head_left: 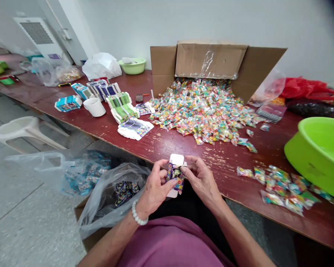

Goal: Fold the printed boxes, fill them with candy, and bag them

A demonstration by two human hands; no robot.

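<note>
Between my two hands, just off the table's front edge, is a small purple printed carton (176,177) with white flaps open at its top and bottom. My left hand (158,183) is closed on its left side, thumb across the front. My right hand (202,180) pinches its upper right side. Beyond them a large heap of clear-wrapped colourful candies (203,111) spills from a cardboard box (210,61) lying on its side. Flat purple cartons (135,128) lie fanned out left of the heap, beside stacked green cartons (122,106).
A white mug (95,107) and blue cartons (68,103) stand at left. At right, a green basin (314,159) sits by loose candy packets (286,189). Below the table edge, a plastic-lined box (108,207) holds dark purple packs. A white stool (28,129) is further left.
</note>
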